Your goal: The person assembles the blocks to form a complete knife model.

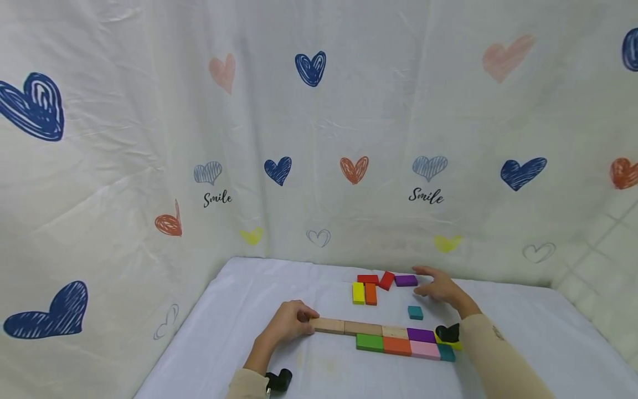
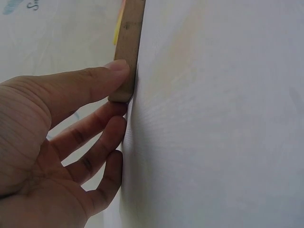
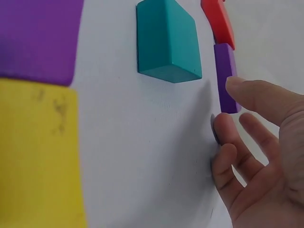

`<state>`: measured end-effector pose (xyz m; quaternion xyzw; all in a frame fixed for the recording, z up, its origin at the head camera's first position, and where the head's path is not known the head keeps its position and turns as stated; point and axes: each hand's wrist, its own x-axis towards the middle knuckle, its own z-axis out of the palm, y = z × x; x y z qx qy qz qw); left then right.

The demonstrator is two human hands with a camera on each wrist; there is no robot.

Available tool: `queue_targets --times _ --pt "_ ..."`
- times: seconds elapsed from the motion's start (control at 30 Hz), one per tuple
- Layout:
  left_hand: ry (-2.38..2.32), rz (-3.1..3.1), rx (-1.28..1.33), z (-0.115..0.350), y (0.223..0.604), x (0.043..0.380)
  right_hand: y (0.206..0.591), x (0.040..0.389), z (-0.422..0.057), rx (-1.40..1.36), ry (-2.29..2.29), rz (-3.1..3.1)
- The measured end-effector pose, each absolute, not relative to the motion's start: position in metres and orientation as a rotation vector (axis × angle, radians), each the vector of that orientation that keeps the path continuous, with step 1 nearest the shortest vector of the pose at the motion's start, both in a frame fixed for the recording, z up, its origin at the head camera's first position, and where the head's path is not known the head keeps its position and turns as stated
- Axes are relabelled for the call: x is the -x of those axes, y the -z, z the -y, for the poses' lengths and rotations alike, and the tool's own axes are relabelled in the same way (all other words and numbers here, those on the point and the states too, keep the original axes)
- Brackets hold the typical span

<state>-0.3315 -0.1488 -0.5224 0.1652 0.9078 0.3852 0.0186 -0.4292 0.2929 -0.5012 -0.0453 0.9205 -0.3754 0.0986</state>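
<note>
My left hand (image 1: pixel 289 323) pinches the left end of a plain wooden block (image 1: pixel 329 326), the first in a row on the white table. In the left wrist view its thumb lies on the wooden block (image 2: pixel 129 42); the index finger is mostly hidden. Farther back, my right hand (image 1: pixel 441 286) is beside a purple block (image 1: pixel 406 281), thumb and fingers spread apart. The right wrist view has the thumb overlapping the end of that purple block (image 3: pixel 226 71); whether it touches cannot be told. A short teal block (image 1: pixel 415 313) lies nearer, below the right hand.
A second wooden block (image 1: pixel 363 329), a shorter one and a purple one continue the row; a yellow block (image 1: pixel 456 345) is partly hidden at its right. In front lie green (image 1: pixel 370 342), orange, pink and teal blocks. Red (image 1: pixel 368 279), yellow and orange blocks lie near the back curtain (image 1: pixel 319 122).
</note>
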Motion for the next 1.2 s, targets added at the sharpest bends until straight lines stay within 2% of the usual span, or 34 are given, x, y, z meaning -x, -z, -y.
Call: queue_targets --times 0.5,0.87,1.2 --pt "-1.199 -2.83 -0.524 0.147 0.52 0.331 0.511 0.445 -0.29 0.31 1.013 -2.827" --pt "-1.202 -2.808 -0.501 0.145 0.521 0.331 0.517 0.446 -0.29 0.309 0.99 -2.924" --pt "-1.193 -2.818 -0.485 0.148 0.521 0.33 0.506 0.441 -0.291 0.264 1.025 -2.86"
